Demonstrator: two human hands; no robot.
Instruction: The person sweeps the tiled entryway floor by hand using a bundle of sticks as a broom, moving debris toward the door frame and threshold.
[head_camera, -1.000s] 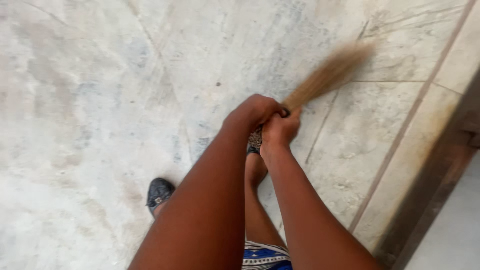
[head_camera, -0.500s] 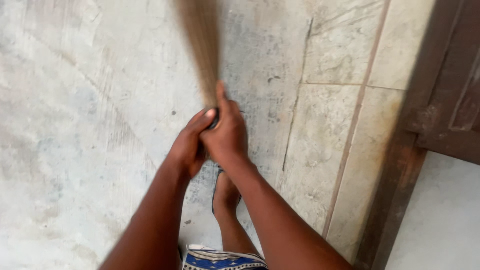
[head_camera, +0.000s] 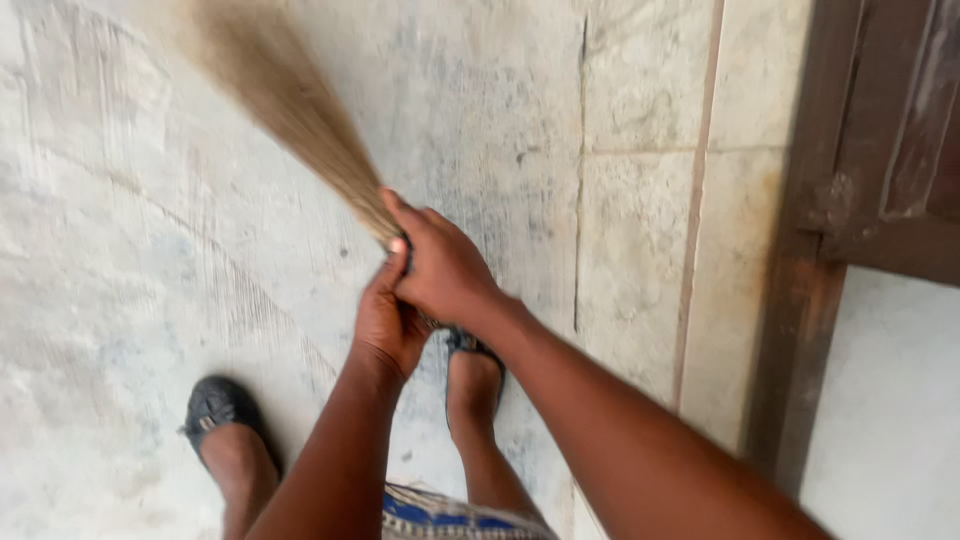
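Observation:
A short straw broom (head_camera: 290, 110) fans out toward the upper left over the pale concrete floor (head_camera: 120, 260), its bristles blurred. Both hands grip its bound end at the centre of the view. My left hand (head_camera: 388, 318) wraps the handle from below. My right hand (head_camera: 440, 265) closes over it from above, thumb lying along the bristles. My feet in dark flat shoes stand under the hands, one (head_camera: 215, 405) at the lower left and one (head_camera: 470, 345) just beneath my wrists.
A dark wooden door frame (head_camera: 800, 280) and door (head_camera: 900, 130) stand along the right edge. A raised stone strip (head_camera: 640, 220) with straight joints runs beside them. A blue patterned cloth (head_camera: 440, 510) shows at the bottom.
The broom has swung from the upper right, through straight ahead, to the upper left. The view turned so the door frame came further in. My left foot is back in sight.

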